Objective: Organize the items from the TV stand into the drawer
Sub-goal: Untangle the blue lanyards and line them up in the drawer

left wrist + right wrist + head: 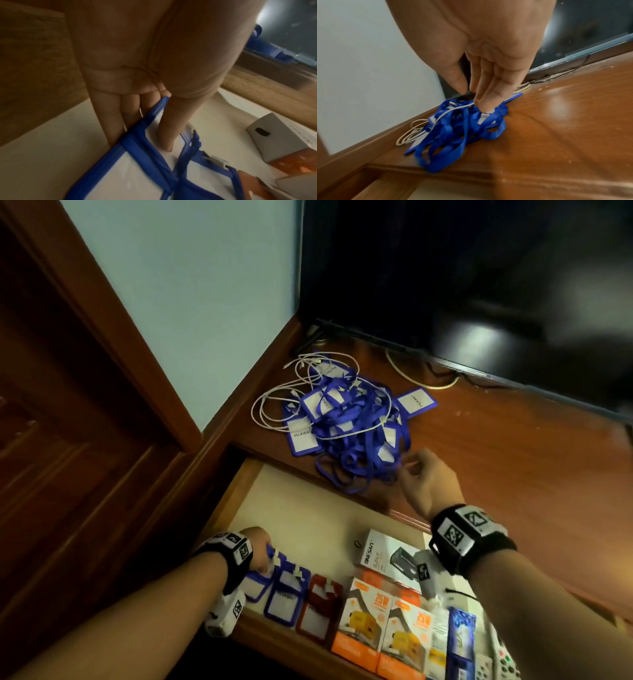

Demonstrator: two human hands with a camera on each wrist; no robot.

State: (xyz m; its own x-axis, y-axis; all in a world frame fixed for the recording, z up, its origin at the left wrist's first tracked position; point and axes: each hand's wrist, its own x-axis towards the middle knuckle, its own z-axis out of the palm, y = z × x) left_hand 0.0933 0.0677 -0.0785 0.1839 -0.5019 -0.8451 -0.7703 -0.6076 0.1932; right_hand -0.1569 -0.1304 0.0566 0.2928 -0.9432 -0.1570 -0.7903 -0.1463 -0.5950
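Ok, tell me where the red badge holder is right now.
In the head view, the red badge holder lies in the open drawer, between a blue badge holder and the orange boxes.

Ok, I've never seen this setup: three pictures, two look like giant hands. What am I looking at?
No robot: a person wears one camera on the head and one on each wrist. The head view looks down on a wooden TV stand and its open drawer. The left wrist view shows the left hand in the drawer, its grip pinching a blue badge holder. The right wrist view shows the right hand reaching the tangle of blue lanyards and a white cable on the stand; whether it has hold is unclear. Boxes already lie in the drawer.
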